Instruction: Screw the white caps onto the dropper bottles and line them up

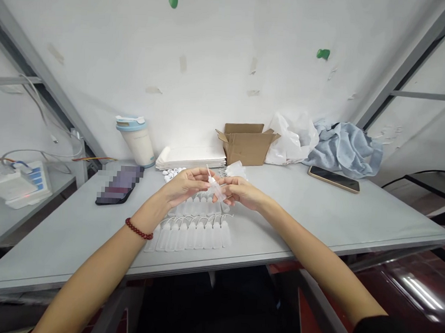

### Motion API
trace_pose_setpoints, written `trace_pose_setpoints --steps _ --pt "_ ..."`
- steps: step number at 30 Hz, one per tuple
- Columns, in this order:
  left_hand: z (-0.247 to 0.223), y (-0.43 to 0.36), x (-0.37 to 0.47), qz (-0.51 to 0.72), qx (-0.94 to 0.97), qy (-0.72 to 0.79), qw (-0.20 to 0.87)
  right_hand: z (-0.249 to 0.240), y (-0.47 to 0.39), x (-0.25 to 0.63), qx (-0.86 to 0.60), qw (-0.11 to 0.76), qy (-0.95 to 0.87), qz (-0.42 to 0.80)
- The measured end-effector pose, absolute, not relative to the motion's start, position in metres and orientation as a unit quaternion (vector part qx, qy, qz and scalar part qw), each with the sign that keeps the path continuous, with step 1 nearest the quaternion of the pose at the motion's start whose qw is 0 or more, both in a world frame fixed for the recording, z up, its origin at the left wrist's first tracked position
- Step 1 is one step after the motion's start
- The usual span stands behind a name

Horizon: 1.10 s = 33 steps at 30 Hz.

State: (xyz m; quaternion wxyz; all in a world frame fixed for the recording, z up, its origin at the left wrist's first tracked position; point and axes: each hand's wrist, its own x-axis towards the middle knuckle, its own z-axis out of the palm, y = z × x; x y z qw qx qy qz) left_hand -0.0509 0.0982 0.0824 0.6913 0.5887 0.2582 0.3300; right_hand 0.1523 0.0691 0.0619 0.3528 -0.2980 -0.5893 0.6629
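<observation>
A small translucent white piece with a thin strand (217, 188) is held between my two hands above the table. My left hand (187, 185) pinches it from the left near its upper end. From the right, the fingers of my right hand (239, 191) close on its lower part. Below my hands, several translucent white pieces with looped strings (198, 235) lie side by side in a row near the front edge. A second row (198, 206) lies behind it, partly hidden by my hands. Small white parts (172, 174) are piled just behind my left hand.
An open cardboard box (246, 149) stands at the back of the grey table (279, 229), beside a white plastic bag (291, 140) and blue cloth (348, 148). White sheets (191, 157) and a cup (137, 142) are left of it. Phones lie left (120, 185) and right (333, 179).
</observation>
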Motion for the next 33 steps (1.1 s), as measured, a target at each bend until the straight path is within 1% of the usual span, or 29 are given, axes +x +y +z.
trace_pose_setpoints --steps 8,11,19,23,31,33 --pt "0.078 0.1 -0.051 0.336 0.606 0.29 0.66 0.062 0.068 0.149 -0.328 0.356 -0.595 0.641" --pt "0.075 0.102 -0.05 0.348 0.616 0.321 0.63 0.063 0.068 0.149 -0.342 0.367 -0.587 0.635" --pt "0.072 0.101 -0.045 0.406 0.605 0.355 0.586 0.063 0.068 0.152 -0.396 0.413 -0.603 0.557" --pt "0.071 0.102 -0.046 0.406 0.643 0.361 0.54 0.058 0.071 0.152 -0.397 0.444 -0.605 0.529" --pt "0.075 0.097 -0.042 0.413 0.726 0.349 0.424 0.053 0.076 0.148 -0.379 0.464 -0.572 0.561" --pt "0.076 0.096 -0.043 0.401 0.731 0.366 0.413 0.054 0.076 0.147 -0.381 0.468 -0.571 0.556"
